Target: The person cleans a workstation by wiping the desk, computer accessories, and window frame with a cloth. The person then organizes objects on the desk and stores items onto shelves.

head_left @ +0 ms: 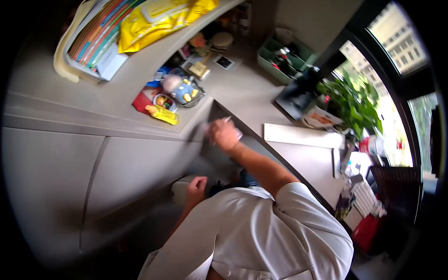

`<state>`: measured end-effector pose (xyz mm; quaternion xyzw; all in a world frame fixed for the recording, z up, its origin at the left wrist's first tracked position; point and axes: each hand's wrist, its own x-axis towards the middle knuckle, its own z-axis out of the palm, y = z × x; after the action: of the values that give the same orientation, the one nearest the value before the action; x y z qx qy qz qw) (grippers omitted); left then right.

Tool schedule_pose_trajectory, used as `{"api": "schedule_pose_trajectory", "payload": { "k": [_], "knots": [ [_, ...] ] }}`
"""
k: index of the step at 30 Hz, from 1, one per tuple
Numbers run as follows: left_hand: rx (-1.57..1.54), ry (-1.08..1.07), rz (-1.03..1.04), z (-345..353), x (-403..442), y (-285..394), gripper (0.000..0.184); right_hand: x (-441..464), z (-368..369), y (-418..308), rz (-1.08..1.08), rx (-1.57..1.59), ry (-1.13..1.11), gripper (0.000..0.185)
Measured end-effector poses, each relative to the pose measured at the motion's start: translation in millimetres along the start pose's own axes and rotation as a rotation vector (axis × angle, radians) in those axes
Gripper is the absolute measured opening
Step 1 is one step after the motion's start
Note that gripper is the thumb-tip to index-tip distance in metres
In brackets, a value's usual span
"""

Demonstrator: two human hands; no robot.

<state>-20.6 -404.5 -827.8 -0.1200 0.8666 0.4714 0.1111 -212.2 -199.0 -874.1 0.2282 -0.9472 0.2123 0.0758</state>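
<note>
My right hand [225, 135] reaches out over the inner corner where the shelf meets the desk, its fingers closed. Pale, pinkish-white bits show on both sides of it, smeared by motion, so their kind is unclear. Lower down, close to my body, my left hand [197, 185] is loosely curled, with nothing visible in it. Nearest to the right hand on the shelf lie a yellow bottle [164, 115] on its side, a small round tub [164, 102] with colourful contents and a doll in blue [182, 88] in clear packaging.
A bin of upright books [95, 39] and a yellow wipes pack [156, 21] stand upper left. On the desk [242, 100] are a green basket [275, 60], a long white board [301, 136] and a leafy plant [350, 100] by the window. Grey cabinet doors [46, 186] lie at left.
</note>
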Motion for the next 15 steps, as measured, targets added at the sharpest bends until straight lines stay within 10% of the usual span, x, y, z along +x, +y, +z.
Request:
{"api": "schedule_pose_trajectory", "payload": {
  "k": [7,12,15],
  "knots": [
    [-0.008,-0.031,0.601,32,45,109,0.023,-161,-78,-44,0.364,0.416,0.075,0.023],
    [0.343,-0.383,1.021,146,110,165,0.086,-254,-164,-11,0.92,0.953,0.303,0.025],
    [0.503,-0.41,1.135,200,128,184,0.087,-284,-198,-8,1.126,0.778,0.424,0.029]
  ]
}}
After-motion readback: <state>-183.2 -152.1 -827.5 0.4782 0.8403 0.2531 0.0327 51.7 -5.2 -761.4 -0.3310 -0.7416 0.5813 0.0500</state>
